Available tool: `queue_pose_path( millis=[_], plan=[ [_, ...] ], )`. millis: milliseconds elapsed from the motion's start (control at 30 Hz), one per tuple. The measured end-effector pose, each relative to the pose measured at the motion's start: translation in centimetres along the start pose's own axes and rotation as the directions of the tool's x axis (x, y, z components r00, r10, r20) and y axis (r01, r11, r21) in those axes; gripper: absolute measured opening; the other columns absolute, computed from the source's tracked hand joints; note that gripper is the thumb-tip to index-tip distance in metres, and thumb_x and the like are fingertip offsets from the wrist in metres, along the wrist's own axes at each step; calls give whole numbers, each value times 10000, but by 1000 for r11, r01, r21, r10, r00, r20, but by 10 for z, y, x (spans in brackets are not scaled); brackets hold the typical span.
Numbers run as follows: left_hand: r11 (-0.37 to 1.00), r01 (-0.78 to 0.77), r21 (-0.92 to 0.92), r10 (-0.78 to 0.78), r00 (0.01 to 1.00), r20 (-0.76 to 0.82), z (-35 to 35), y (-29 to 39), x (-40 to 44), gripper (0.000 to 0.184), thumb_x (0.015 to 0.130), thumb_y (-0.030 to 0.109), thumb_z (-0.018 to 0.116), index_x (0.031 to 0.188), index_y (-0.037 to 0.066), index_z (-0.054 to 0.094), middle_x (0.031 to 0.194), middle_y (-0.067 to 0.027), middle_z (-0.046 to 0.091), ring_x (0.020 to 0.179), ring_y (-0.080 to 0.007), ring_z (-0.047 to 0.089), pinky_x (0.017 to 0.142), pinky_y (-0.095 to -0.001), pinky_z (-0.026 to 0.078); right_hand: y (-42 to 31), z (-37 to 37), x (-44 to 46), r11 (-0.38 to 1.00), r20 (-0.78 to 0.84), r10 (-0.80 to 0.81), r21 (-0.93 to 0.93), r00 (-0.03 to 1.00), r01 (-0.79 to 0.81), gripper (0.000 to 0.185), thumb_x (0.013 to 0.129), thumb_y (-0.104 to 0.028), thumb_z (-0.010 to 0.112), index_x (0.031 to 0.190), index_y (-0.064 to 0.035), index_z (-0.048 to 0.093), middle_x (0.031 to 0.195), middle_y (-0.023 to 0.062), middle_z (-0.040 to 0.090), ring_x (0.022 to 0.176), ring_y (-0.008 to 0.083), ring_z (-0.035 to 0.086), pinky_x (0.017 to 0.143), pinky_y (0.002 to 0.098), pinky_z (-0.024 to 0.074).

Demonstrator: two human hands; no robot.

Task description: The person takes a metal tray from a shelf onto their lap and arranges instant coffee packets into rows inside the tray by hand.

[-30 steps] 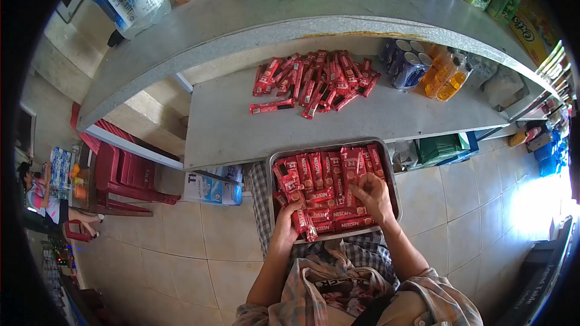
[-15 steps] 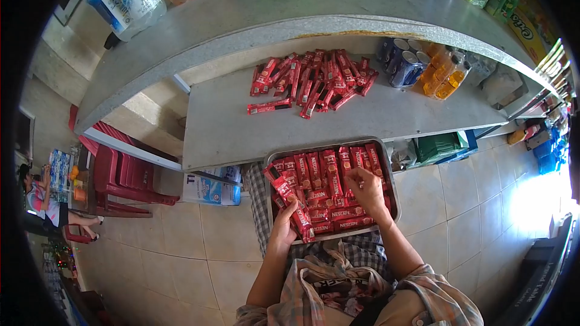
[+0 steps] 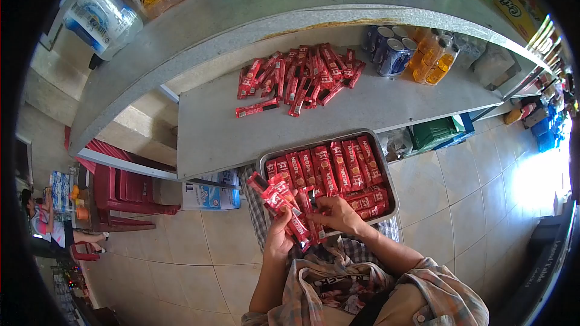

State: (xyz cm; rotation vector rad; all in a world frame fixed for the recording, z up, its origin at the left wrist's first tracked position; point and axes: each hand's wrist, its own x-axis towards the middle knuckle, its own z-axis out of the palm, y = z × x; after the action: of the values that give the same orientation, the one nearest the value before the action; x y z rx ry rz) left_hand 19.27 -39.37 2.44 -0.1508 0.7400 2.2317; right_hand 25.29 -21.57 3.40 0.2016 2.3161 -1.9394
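Observation:
My left hand [image 3: 278, 235] is closed around several red Nescafé coffee sachets [image 3: 290, 212], held in a loose bundle over the tray's near-left corner. Beside the bundle, my right hand [image 3: 341, 216] has its fingers pinched at a coffee sachet [image 3: 306, 204] standing nearly lengthwise; its fingertips partly cover it. Below them is a metal tray [image 3: 394, 196] on a checked cloth at my lap. Red sachets [image 3: 341, 172] lie in it side by side lengthwise, with others crosswise at the near right. My hands hide its near-left part.
A pile of loose red sachets [image 3: 302, 78] lies on the grey shelf [image 3: 211, 124] ahead. Blue cans [image 3: 394, 54] and orange bottles [image 3: 436, 63] stand to its right. The upper counter [image 3: 241, 15] overhangs it. Red plastic chairs [image 3: 130, 190] are on the left; a person sits farther off.
My right hand has moved left and nearer to me, from above the tray's right side to beside the left-hand bundle. The view has shifted slightly.

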Motion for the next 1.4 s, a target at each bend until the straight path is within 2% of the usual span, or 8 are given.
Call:
queue_pose_path(
  millis=[133, 267, 467, 567, 700, 833, 1033, 1400],
  plan=[
    [994, -4, 106, 14, 995, -101, -4, 9, -6, 412, 925, 214, 545, 1290, 59, 433, 1161, -119, 581, 1009, -246, 601, 841, -420, 536, -8, -14, 6, 997, -296, 40, -49, 954, -57, 284, 781, -212, 742, 837, -5, 556, 613, 7, 515, 539, 56, 431, 460, 258, 354],
    [966, 79, 245, -45, 989, -143, -23, 17, -7, 373, 912, 178, 542, 1257, 63, 459, 1256, -132, 539, 971, -261, 616, 706, -383, 571, -17, -33, 33, 933, -489, -280, -340, 826, 115, 335, 737, -210, 768, 892, 1, 560, 681, 90, 599, 542, 147, 568, 502, 301, 447],
    [916, -19, 401, 78, 988, -131, -3, 2, 9, 321, 894, 75, 540, 1210, 43, 491, 1246, -84, 550, 1071, -288, 591, 719, -367, 546, 1, -24, 46, 863, -289, -323, -480, 901, 156, 237, 784, -190, 708, 899, -16, 595, 781, 105, 644, 605, 267, 632, 563, 382, 493],
    [958, 109, 266, -67, 984, -163, -3, 0, 19, 309, 866, 87, 626, 1156, 33, 534, 1083, -70, 602, 973, -244, 633, 778, -345, 519, 9, -19, 36, 749, -212, -367, -645, 906, 153, 265, 772, -161, 680, 1011, -57, 631, 1028, 72, 625, 878, 272, 585, 738, 382, 472],
    [894, 97, 438, 6, 974, -227, -12, -4, 29, 280, 845, 127, 666, 1100, 48, 581, 1013, -54, 624, 900, -198, 643, 795, -335, 515, 22, -10, 24, 581, -89, -415, -792, 906, 188, 365, 759, -189, 678, 1112, -109, 633, 1141, 29, 583, 1074, 252, 475, 877, 400, 396],
    [861, 194, 470, -113, 974, -196, -11, 1, 29, 266, 856, 146, 652, 1091, 42, 583, 1030, -71, 633, 890, -211, 650, 777, -341, 525, 25, -17, 23, 586, -133, -279, -808, 951, 59, 424, 753, -190, 677, 1167, -134, 601, 1190, 20, 559, 1086, 247, 466, 912, 434, 363],
    [901, 179, 396, -102, 973, -207, -6, -1, 26, 261, 856, 156, 658, 1085, 53, 587, 1034, -62, 636, 874, -182, 643, 758, -313, 516, 23, -11, 28, 565, -31, -365, -802, 930, 195, 495, 775, -199, 657, 1253, -147, 540, 1281, 52, 499, 1206, 274, 415, 978, 467, 332],
    [648, 171, 742, -33, 980, -197, -20, -1, 39, 293, 839, 211, 679, 1077, 48, 625, 964, -16, 627, 860, -106, 568, 789, -265, 441, 30, -6, 22, 518, -124, -297, -854, 947, 51, 433, 835, -180, 572, 1266, -159, 545, 1335, 69, 464, 1256, 309, 369, 1006, 590, 270]
  ],
)
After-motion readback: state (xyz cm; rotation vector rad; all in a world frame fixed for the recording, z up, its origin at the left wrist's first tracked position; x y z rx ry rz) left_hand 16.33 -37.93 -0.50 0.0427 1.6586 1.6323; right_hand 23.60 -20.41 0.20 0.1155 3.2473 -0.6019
